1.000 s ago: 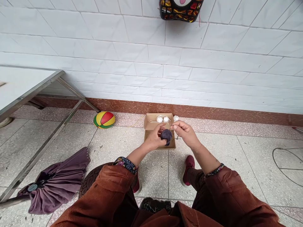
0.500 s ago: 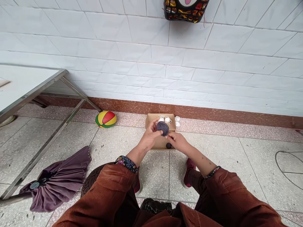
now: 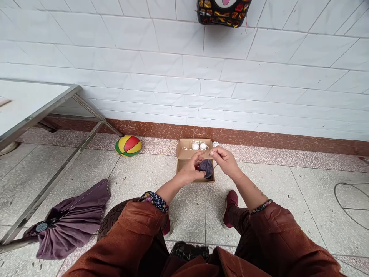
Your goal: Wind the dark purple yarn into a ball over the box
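Observation:
A dark purple-grey ball of yarn (image 3: 206, 168) is held in my left hand (image 3: 190, 170), with thumb and fingers closed round its left side. My right hand (image 3: 224, 159), up and to the right of the ball, pinches a strand of the same dark yarn (image 3: 209, 156) between thumb and fingertips. Both hands are over an open cardboard box (image 3: 184, 153) on the floor by the wall. Two white yarn balls (image 3: 199, 146) with loose ends lie in its far part. Behind my right hand, another white ball (image 3: 215, 144) is partly hidden beside the box.
A red, yellow and green ball (image 3: 128, 146) lies to the left by the wall. Nearer is a folded purple umbrella (image 3: 72, 223), beside a metal-framed table (image 3: 37, 102). A wire frame (image 3: 351, 207) stands at right. A patterned bag (image 3: 223, 14) hangs on the tiled wall.
The yarn ball in my left hand has moved right and nearer to me. My right hand has risen from beside the ball, drawing the strand up and to the right.

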Demonstrator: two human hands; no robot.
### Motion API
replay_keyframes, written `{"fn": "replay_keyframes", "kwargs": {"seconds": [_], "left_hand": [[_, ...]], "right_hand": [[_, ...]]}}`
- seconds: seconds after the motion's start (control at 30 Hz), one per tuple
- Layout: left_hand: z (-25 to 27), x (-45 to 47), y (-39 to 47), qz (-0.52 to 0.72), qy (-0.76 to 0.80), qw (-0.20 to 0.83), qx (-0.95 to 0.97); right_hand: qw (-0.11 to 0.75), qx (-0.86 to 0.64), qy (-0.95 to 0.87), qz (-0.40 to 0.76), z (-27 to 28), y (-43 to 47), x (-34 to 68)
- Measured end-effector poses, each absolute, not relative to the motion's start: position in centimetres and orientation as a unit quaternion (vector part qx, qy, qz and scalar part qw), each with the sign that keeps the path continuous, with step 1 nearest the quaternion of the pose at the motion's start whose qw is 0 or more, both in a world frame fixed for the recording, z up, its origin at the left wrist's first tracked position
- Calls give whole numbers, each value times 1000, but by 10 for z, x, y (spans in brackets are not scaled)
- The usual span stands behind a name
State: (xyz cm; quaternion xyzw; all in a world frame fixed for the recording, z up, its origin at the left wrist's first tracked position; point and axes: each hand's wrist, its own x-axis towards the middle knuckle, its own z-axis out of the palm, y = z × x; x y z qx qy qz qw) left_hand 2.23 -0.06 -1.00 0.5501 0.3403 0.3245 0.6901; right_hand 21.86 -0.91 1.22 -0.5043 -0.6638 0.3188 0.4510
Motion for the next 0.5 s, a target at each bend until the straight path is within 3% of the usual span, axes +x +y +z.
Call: {"fn": "replay_keyframes", "kwargs": {"seconds": [0.13, 0.27, 0.5], "left_hand": [[-3, 20, -2, 348, 261, 730, 527], [-6, 17, 7, 417, 291, 715, 480], [-21, 13, 27, 488, 409, 634, 439]], "right_hand": [[393, -544, -682, 291, -16, 2, 222], [298, -572, -713, 276, -37, -4, 215], [262, -435, -801, 317, -16, -29, 190]]}}
